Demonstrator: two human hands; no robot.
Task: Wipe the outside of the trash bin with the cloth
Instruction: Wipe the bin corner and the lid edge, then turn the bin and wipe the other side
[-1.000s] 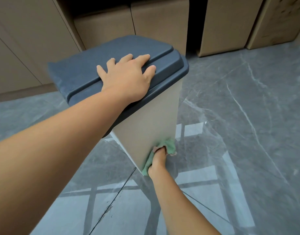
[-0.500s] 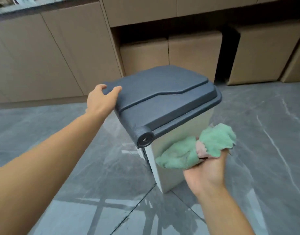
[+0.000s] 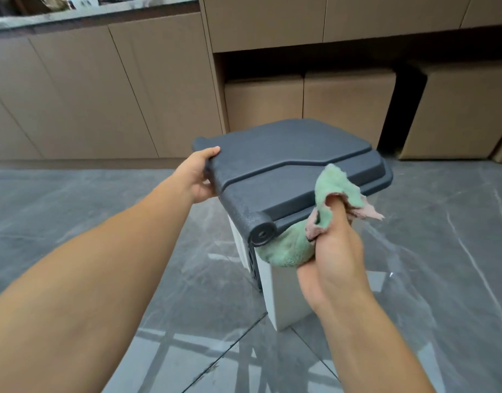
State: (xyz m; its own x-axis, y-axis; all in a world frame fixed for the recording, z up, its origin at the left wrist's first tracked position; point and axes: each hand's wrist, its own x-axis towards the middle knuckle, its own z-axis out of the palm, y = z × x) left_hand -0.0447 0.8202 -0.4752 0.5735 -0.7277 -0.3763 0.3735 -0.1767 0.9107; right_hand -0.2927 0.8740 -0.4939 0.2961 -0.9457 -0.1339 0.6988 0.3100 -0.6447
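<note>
Since the earlier frames, the right hand (image 3: 333,251) has risen from low on the pale side wall to just under the lid's near edge, and the left hand (image 3: 200,177) has slid from lying flat on top of the lid to gripping its left rear corner. The trash bin (image 3: 289,296) stands on the grey marble floor (image 3: 74,222) in front of tan cabinets (image 3: 116,89) and cardboard boxes (image 3: 349,103), with its dark grey lid (image 3: 286,171) closed. The left hand is curled partly closed, thumb on top of the lid edge and fingers hidden beneath. The right hand is closed around a bunched green cloth (image 3: 289,248), which presses against the upper side wall beside the round hinge knob (image 3: 263,234); a loose flap of cloth drapes up over the lid's edge. The bin looks like light, stiff, smooth plastic that could slide or tip on the polished floor under a wiping push, so bracing it at the lid corner seems sensible. The cloth is soft and floppy, best kept wadded in the palm. The rear and far sides are out of sight.
</note>
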